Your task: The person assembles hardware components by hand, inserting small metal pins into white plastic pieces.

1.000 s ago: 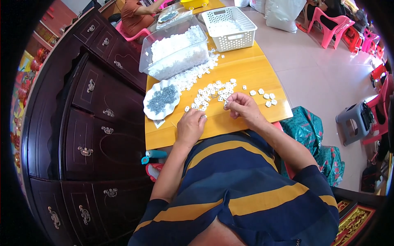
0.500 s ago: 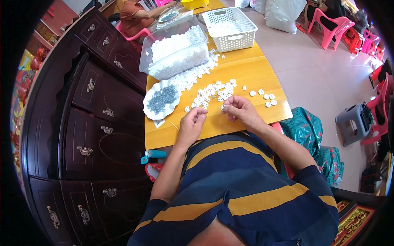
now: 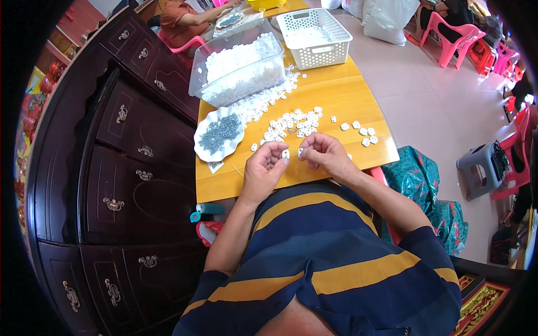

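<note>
Pinching a small white square piece, left hand fingers closed on it, right hand fingers closed on another tiny white piece.

A dark wooden cabinet with metal drawer pulls stood along the left of the yellow wooden table. To the right, a grey stool and green bags rested on the pale floor, with pink plastic chairs farther off.

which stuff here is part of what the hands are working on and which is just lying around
In use: left hand, right hand, small white piece, loose white pieces, plate of dark small parts, clear bin.
Lying about: white basket, grey stool, pink chair.
</note>
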`<move>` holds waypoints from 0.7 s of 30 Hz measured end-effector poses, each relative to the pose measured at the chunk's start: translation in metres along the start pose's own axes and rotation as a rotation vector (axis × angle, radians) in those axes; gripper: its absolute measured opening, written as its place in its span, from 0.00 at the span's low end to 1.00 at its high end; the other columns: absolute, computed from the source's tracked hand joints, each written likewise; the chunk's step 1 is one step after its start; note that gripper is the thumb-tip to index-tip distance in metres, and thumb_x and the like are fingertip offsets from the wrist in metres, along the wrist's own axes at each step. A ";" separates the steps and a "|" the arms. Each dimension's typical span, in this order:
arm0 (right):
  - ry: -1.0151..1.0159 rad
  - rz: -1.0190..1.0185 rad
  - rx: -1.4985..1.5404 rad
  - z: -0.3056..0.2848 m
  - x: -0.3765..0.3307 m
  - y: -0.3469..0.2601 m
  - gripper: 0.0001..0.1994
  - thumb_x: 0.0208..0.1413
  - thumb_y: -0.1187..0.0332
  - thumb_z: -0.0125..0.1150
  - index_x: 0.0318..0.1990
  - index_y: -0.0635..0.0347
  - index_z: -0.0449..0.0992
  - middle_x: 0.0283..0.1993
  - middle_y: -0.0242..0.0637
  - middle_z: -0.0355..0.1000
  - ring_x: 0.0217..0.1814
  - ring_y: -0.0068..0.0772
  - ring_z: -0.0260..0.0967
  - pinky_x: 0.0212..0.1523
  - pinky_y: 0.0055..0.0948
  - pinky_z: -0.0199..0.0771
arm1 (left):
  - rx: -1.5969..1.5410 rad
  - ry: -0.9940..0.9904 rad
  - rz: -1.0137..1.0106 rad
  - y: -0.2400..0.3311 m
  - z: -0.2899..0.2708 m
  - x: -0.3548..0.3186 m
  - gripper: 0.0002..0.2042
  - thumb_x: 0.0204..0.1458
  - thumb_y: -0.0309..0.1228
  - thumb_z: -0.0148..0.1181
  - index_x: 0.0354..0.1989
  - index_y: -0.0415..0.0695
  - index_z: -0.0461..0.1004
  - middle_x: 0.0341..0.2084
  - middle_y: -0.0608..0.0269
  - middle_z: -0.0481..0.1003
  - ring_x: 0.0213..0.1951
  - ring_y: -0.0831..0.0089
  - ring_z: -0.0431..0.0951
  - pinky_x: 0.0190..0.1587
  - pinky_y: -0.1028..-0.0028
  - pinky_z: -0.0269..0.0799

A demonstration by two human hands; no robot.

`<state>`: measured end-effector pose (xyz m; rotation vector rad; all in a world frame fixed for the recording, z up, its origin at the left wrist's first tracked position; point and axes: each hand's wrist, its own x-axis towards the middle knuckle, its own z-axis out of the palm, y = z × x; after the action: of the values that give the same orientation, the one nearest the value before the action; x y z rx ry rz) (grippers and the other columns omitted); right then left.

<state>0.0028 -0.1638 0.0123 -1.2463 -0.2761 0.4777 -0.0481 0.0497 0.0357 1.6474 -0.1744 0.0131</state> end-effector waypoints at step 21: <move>-0.020 0.044 -0.070 0.002 -0.002 0.000 0.06 0.64 0.68 0.65 0.43 0.58 0.77 0.36 0.26 0.78 0.32 0.14 0.71 0.35 0.18 0.72 | 0.159 0.006 0.084 -0.004 0.005 0.001 0.12 0.57 0.17 0.65 0.50 0.38 0.79 0.33 0.72 0.77 0.34 0.86 0.75 0.40 0.83 0.73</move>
<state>0.0004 -0.1627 0.0135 -1.3190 -0.2849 0.5227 -0.0469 0.0450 0.0310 1.7975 -0.2432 0.0984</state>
